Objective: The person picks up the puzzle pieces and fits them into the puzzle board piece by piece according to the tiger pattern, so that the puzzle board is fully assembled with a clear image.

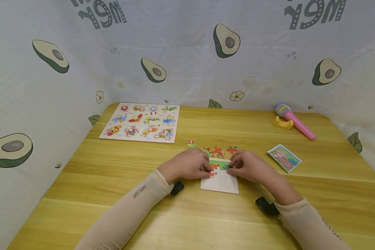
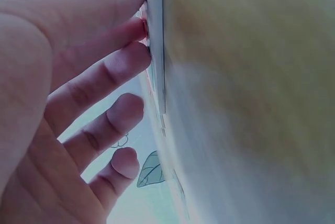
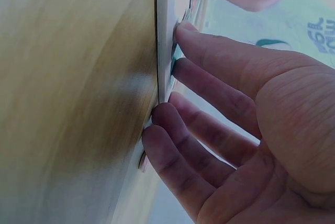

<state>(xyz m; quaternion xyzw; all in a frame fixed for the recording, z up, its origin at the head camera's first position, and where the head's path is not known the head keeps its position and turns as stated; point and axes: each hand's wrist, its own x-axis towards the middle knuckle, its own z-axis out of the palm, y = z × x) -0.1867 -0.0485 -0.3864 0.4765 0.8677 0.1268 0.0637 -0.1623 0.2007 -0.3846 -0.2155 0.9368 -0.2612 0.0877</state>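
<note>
White, the board [image 1: 220,183] lies on the tabletop [image 1: 175,222] between the left hand [image 1: 189,163] and the right hand [image 1: 251,166], placed, we judge, so both can work on it. We see the left hand pinching a red piece [image 1: 213,173] on the board's left side, the right hand a green piece [image 1: 226,167] at its right, probably to steady them. Loose pieces [image 1: 217,151] lie just past its far edge, likely for easy reach.

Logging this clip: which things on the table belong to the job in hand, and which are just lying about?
In the job:
white board, with the left hand and right hand at it
puzzle pieces on it
loose pieces beyond it
picture card, perhaps as a guide

Apparently just lying about:
insect board
pink microphone
yellow stand
</note>
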